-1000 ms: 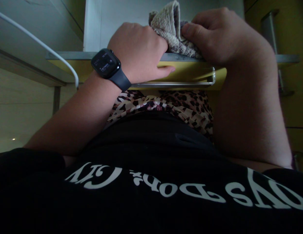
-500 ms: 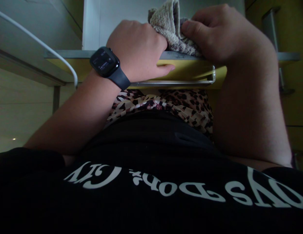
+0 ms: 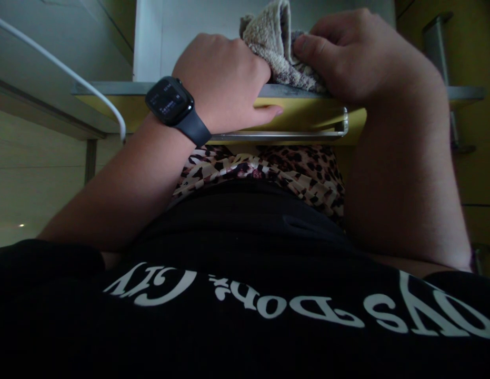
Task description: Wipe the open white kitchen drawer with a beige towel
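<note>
A pulled-out drawer [image 3: 150, 52] has a pale inside and a yellow front panel [image 3: 308, 113] with a grey top edge. Over that edge hooks my left hand [image 3: 223, 81], thumb outside on the front; its other fingers curl inside, out of sight. A watch with a dark strap is on that wrist. My right hand [image 3: 353, 58] pinches a crumpled, speckled grey-beige towel [image 3: 268, 39], thumb on top. The towel lies against the drawer's top edge, just right of my left hand.
A metal bar handle [image 3: 284, 135] runs across the drawer front, close to my lap. At the left a white cable [image 3: 63, 66] hangs in front of a cabinet. Yellow cabinet fronts with a metal handle [image 3: 438, 45] stand at the right.
</note>
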The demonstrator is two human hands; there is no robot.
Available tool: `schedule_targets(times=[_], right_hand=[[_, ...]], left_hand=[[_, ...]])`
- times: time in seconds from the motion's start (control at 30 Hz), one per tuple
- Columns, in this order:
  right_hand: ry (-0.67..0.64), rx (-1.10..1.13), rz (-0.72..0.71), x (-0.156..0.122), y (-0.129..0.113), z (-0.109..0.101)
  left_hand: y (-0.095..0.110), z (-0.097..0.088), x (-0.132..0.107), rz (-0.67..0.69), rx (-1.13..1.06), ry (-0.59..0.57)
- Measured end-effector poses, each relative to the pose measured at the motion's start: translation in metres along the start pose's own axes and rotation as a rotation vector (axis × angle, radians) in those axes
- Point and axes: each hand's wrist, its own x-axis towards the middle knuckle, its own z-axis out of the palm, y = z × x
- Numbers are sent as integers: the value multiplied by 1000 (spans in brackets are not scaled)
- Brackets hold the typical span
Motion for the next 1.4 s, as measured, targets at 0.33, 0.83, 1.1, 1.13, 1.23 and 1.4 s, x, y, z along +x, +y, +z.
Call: schedule_targets(times=[0.33,0.83,1.1,1.13,1.23,1.4], right_hand=[[4,5,-6,0,0,-1],[-2,10,14,1,0,-1],[-5,17,11,0,0,-1],[-5,16,10,0,0,-1],[-5,9,11,0,0,0],[-4,4,16,0,-1,1]], left_hand=[[0,0,0,-4,7,6],[0,1,1,1,35,13],[1,0,0,7,24,18],[1,1,0,4,26,18],[1,1,0,-9,30,9],[0,1,0,-21,36,-3]])
